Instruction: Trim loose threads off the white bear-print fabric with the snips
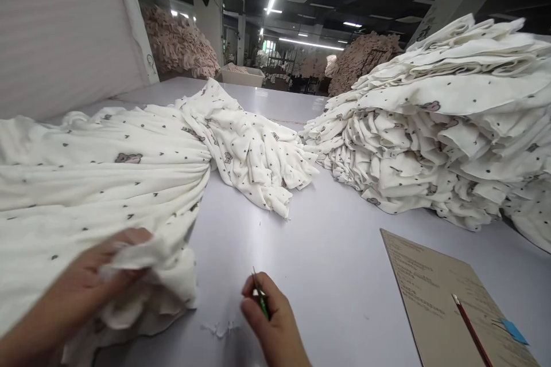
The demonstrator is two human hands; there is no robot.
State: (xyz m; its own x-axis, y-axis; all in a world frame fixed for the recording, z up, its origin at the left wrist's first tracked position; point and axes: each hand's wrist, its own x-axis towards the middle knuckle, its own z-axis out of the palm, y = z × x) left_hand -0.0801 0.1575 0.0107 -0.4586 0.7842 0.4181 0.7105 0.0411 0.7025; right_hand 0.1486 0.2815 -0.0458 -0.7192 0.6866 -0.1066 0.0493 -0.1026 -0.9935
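My left hand [81,287] grips a bunched edge of white printed cloth [107,183] that lies spread over the left of the table; the fingers are closed on the fabric. My right hand [275,321] is closed on a small green-handled tool [260,297], thin like a thread snip, just above the pale table top [336,252]. A few white thread scraps [219,330] lie between my hands.
A tall stack of folded white printed cloths [443,126] fills the right side. A brown paper sheet [434,298] with a pencil [471,330] and a blue tab [514,331] lies at the near right. Pink fabric heaps [181,46] stand at the back.
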